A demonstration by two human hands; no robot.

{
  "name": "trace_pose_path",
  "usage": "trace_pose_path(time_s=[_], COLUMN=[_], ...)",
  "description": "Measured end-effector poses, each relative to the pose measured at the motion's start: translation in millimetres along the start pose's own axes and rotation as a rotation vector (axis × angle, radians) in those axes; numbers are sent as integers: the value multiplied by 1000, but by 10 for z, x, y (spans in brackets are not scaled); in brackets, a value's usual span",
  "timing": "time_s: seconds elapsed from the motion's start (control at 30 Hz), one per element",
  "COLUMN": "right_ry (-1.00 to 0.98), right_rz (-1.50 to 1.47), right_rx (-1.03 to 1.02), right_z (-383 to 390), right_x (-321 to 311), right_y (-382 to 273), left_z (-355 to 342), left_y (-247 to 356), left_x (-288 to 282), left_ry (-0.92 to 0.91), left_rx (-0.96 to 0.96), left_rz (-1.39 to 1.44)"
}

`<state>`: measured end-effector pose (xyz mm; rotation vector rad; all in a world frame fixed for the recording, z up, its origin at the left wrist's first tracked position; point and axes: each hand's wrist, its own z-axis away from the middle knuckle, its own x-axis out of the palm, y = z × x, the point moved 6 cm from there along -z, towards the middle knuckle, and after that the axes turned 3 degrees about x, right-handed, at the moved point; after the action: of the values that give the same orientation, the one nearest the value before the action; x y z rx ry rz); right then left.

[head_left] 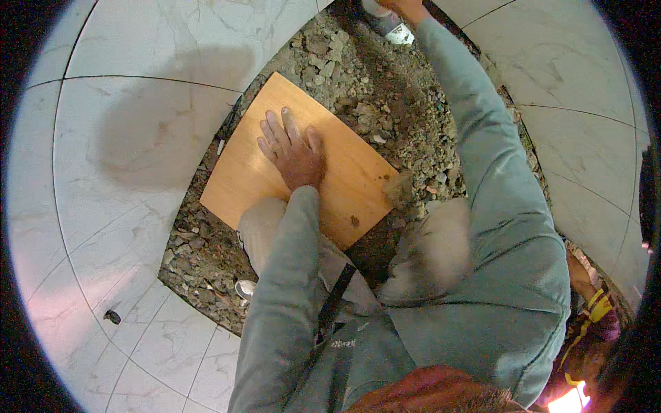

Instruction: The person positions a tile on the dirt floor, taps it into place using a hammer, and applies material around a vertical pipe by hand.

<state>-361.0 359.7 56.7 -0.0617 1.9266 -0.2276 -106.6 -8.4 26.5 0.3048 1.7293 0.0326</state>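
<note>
My left hand (pixel 301 160) lies flat, fingers spread, on a square light-brown wooden board (pixel 351 165). The board rests tilted on rubble and soil, with a few dirt smudges near its lower right corner. At the top edge of the view my right hand (pixel 407 8) is partly cut off, its arm stretched far forward. Its fingers close round a whitish thing (pixel 377 8), whose kind I cannot make out. Just below that, a small piece with a white, printed-looking surface (pixel 399 34) shows against the soil. My knees are at the board's near side.
Broken stones and loose earth (pixel 385 103) fill a pit bordered by pale marble-look tiles (pixel 138 138). A small dark lump (pixel 112 316) sits on the left tiles. At lower right are another person's arm (pixel 582 275), dark clothing with yellow strips (pixel 599 310) and a bright light (pixel 570 399).
</note>
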Motion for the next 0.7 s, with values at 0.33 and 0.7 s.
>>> trace_pose_path(time_s=[0.33,0.7], right_ry=[212,70], right_rz=[24,222], right_rx=[-171,34], right_z=[35,238], right_x=[-218,-588], right_y=[-120,-379], left_z=[-36,-36], left_y=[29,23], left_x=[-54,-24], left_ry=[-10,-42], left_rx=[-17,-8], left_rz=[52,24])
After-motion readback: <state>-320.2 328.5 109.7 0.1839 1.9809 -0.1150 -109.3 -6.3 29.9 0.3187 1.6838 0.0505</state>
